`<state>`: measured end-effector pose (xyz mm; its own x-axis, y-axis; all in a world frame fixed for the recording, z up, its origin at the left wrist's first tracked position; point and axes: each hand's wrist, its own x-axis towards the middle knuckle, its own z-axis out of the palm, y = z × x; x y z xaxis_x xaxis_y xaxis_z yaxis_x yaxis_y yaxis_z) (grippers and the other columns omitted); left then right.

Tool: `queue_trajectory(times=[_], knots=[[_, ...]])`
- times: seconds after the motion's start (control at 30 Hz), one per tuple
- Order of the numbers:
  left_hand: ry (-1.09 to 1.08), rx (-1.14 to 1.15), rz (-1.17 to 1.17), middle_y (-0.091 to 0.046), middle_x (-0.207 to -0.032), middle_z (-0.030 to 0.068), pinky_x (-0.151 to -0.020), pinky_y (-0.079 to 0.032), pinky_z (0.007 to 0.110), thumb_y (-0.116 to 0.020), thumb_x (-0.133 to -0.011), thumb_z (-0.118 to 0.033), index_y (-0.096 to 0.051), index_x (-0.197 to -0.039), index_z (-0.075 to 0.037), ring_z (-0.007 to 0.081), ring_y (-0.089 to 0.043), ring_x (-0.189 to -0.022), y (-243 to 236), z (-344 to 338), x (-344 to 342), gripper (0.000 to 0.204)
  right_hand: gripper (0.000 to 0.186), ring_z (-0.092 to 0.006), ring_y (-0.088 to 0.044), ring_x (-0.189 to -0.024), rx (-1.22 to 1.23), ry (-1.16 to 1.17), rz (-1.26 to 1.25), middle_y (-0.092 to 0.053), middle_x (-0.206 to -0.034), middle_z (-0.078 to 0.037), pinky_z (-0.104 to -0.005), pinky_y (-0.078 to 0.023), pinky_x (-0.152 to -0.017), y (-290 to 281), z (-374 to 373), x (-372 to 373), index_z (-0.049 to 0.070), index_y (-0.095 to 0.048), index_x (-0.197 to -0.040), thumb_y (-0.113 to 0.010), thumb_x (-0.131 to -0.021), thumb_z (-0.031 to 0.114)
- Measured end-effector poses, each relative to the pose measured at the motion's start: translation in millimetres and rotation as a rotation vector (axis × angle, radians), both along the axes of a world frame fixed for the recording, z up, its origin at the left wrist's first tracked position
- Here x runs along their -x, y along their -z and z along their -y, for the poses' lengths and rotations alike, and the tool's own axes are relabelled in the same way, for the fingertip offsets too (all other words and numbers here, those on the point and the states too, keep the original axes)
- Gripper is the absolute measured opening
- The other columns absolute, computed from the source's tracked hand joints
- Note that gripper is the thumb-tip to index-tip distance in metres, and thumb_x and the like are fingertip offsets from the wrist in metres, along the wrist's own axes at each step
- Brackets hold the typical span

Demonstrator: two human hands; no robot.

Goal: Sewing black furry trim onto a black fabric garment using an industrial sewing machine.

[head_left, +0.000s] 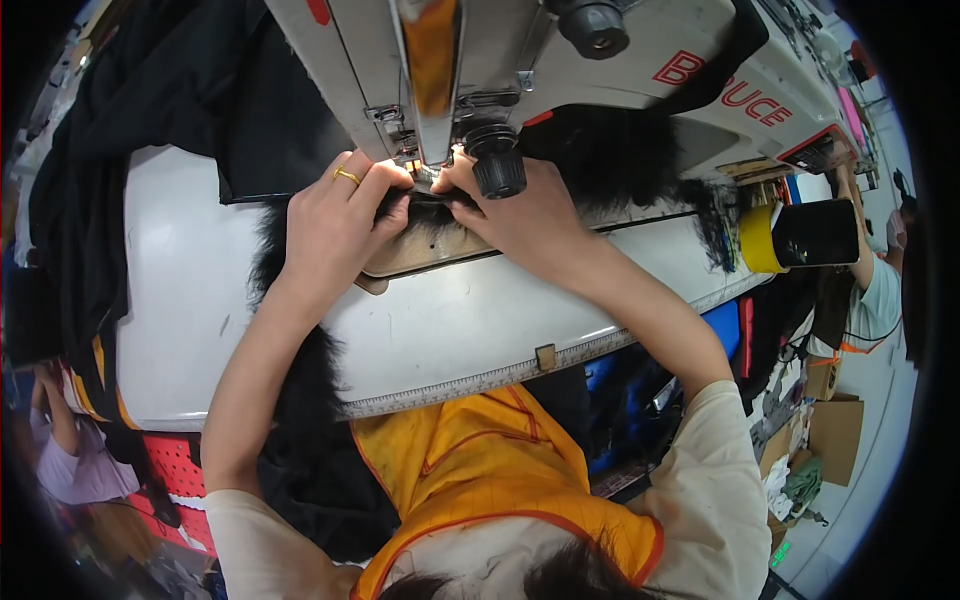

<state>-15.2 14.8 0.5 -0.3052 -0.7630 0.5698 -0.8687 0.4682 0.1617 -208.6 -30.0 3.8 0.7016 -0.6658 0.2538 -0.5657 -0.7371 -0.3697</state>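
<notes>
Under the needle of a white industrial sewing machine [340,50], my left hand [342,215], with a gold ring, pinches the edge of black furry fabric [272,250] from the left, close to the lit presser foot [418,168]. My right hand [515,210] grips that fabric from the right, fingers curled beside the foot and partly hidden behind a black knob [500,170]. The fur trails down past my left forearm over the table edge. Smooth black cloth [270,150] lies behind my left hand.
The white table [175,290] has a ruler strip [480,370] along its front edge. A black device with a yellow end [810,232] sits at the right. More black fur [630,150] lies behind my right hand. Co-workers work at left [75,450] and right [870,290]. Cardboard boxes [835,440] stand lower right.
</notes>
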Motion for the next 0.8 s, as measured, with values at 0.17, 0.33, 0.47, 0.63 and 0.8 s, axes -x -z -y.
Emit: queue_trajectory(times=[0.17,0.33,0.47,0.63,0.8], knots=[[0.049,-0.059,0.02,-0.053,-0.078,0.0004,-0.066,-0.048,0.03,-0.066,-0.069,-0.01,-0.057,-0.085,-0.011,0.0164,-0.057,-0.077,-5.5,-0.2,-9.2,0.018,0.022,-0.0237,-0.062,-0.079,0.038,-0.001,-0.039,-0.061,-0.089,-0.005,-0.0355,-0.05,-0.066,0.8,2.5,4.5,0.014,-0.056,-0.1,-0.062,-0.079,0.018],[0.162,0.063,0.16,-0.055,-0.083,-0.0002,-0.075,-0.047,0.03,-0.061,-0.066,-0.008,-0.06,-0.089,-0.01,0.0167,-0.057,-0.081,-7.0,-0.5,-19.0,0.023,0.025,-0.0222,-0.062,-0.084,0.26,-0.112,0.011,-0.062,-0.101,-0.005,-0.0325,-0.051,-0.069,9.3,1.8,12.2,0.016,-0.058,-0.104,-0.059,-0.079,0.018],[0.195,0.086,0.216,-0.053,-0.083,0.0018,-0.076,-0.045,0.028,-0.06,-0.065,-0.007,-0.06,-0.09,-0.008,0.0172,-0.056,-0.08,-7.6,2.1,-21.9,0.025,0.025,-0.0196,-0.063,-0.081,0.43,-0.157,-0.254,-0.063,-0.095,-0.004,-0.0281,-0.051,-0.067,4.7,10.4,13.5,0.018,-0.061,-0.101,-0.058,-0.077,0.017],[0.196,0.08,0.21,-0.051,-0.08,0.0019,-0.075,-0.045,0.029,-0.061,-0.065,-0.007,-0.059,-0.092,-0.007,0.0166,-0.055,-0.077,-8.4,8.7,-24.5,0.027,0.004,-0.0069,-0.056,-0.072,0.637,-0.107,-0.041,-0.051,-0.075,0.005,-0.0213,-0.049,-0.054,9.6,24.8,18.8,0.015,-0.055,-0.069,-0.057,-0.066,0.013],[0.181,0.077,0.162,-0.049,-0.079,0.0018,-0.076,-0.045,0.029,-0.061,-0.065,-0.006,-0.059,-0.092,-0.008,0.0164,-0.053,-0.077,-4.8,8.0,-22.2,0.027,0.008,-0.0058,-0.056,-0.069,0.658,-0.06,-0.087,-0.047,-0.069,0.006,-0.0205,-0.046,-0.052,3.6,24.6,20.5,0.018,-0.05,-0.062,-0.057,-0.064,0.013]])
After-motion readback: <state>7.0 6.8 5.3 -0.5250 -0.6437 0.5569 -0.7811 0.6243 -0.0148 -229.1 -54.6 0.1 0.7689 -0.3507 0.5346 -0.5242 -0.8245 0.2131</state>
